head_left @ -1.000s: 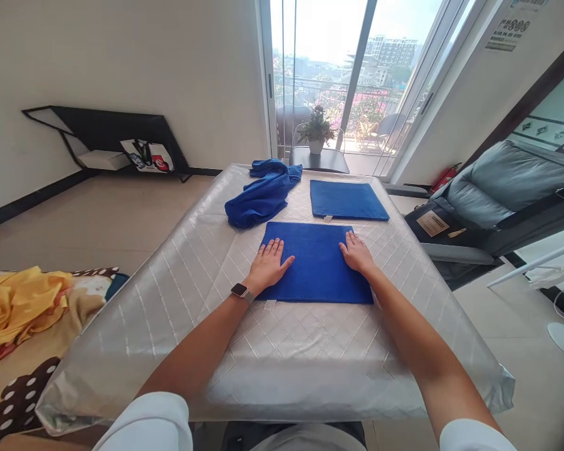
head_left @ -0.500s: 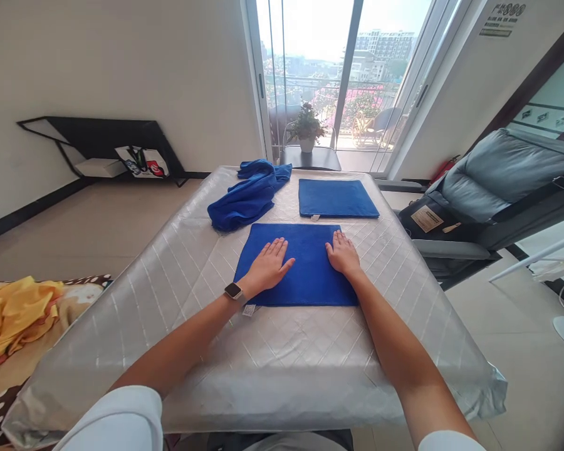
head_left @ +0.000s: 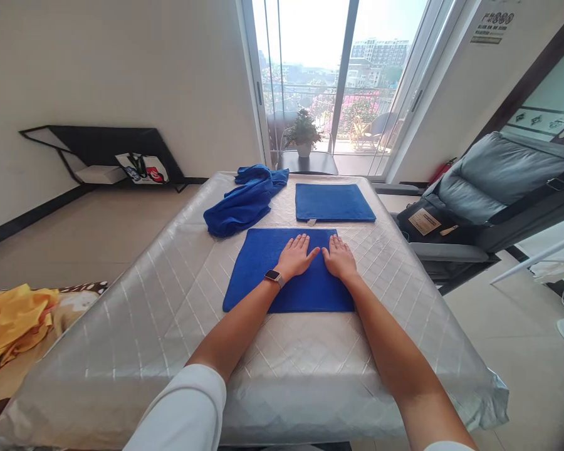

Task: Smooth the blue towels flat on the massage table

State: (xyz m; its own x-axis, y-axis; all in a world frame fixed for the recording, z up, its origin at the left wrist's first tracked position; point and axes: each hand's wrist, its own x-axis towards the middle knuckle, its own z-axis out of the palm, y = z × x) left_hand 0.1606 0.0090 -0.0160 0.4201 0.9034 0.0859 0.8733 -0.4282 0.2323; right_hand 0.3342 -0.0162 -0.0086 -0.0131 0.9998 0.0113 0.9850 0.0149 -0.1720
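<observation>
From where I'm standing, the deep-blue, rectangular, soft-looking fabric piece (head_left: 310, 289) is lying directly beneath both palms, on the near part of the table with its silvery, diamond-quilted cover (head_left: 169, 313). Its long axis is running side to side, across the person's reach. The left hand (head_left: 298, 257) is resting just right of the fabric's middle, leaving the left part uncovered, while the right hand (head_left: 339, 258) is lying close to the right edge; that makes the right hand the nearer one to that side. Both hands are spreading flat, fingers extended and gripping nothing, thumbs pointing at each other across a narrow gap.

The fabric is looking smooth and matte, its edges fairly straight, its surface showing no large creases. Beyond it, a slightly duller blue folded rectangle of cloth (head_left: 336, 202) is lying apart, a small white tag (head_left: 312, 222) poking from its near edge. To that one's left, a rumpled royal-blue cloth heap (head_left: 244, 203) is sprawling loosely.
</observation>
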